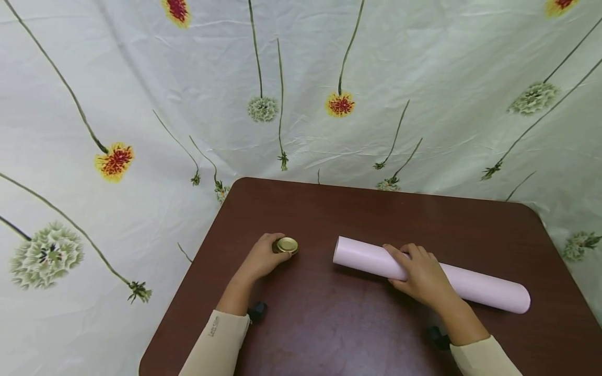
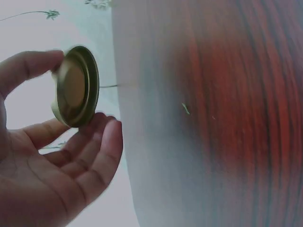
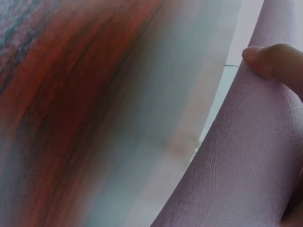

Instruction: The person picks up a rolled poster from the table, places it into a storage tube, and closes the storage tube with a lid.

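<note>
A gold metal jar lid (image 1: 287,245) is pinched between the thumb and fingers of my left hand (image 1: 261,258), over the left part of the table. In the left wrist view the lid (image 2: 78,87) stands on edge, its hollow side and rim showing. My right hand (image 1: 422,277) grips a pale pink roll (image 1: 484,288) around its middle; the roll lies slantwise on the right side. In the right wrist view the roll (image 3: 236,156) shows a creased, textured surface, with my thumb (image 3: 272,61) across it. The roll's underside is hidden.
Both hands work over a dark reddish-brown table (image 1: 301,209) with rounded corners. Behind it and along the left hangs a white cloth (image 1: 211,62) printed with flowers. Dark wrist-worn pieces show beneath both forearms.
</note>
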`<state>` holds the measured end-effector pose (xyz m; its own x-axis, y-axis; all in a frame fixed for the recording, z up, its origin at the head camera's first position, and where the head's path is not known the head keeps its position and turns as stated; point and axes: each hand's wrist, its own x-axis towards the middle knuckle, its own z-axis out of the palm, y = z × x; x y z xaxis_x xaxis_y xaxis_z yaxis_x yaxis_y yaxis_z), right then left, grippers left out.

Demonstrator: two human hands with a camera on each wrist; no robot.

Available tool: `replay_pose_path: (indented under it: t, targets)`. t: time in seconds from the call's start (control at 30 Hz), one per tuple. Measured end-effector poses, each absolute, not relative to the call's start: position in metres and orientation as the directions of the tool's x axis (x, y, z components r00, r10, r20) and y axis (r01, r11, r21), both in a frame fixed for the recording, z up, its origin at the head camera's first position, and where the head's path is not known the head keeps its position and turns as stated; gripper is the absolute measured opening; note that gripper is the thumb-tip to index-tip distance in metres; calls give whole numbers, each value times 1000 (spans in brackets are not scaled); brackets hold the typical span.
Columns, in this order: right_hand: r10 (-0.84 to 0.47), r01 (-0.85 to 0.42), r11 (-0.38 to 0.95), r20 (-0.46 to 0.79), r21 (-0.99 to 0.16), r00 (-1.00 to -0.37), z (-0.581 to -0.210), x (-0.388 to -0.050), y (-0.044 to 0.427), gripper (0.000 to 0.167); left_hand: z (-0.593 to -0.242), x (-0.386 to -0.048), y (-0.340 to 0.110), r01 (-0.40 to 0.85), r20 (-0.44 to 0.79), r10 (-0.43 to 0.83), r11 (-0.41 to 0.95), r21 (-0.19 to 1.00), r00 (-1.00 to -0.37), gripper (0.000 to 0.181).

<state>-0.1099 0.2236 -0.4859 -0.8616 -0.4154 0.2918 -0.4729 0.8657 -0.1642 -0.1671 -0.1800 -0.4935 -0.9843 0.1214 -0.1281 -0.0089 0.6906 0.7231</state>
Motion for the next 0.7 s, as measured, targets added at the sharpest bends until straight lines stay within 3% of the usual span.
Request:
replay_pose_path:
  t: [0.33,0.7]
  targets:
    - [-406,-467,865,292,-182,-866,-490,-111,221,82,-484,-161,-171,70,-86,249,558,827,-965,63]
    - [-408,-482,859,335,-173,-849,-489,-112,218,84,-480,-155,-156,29,-98,280,418,908,-955,63]
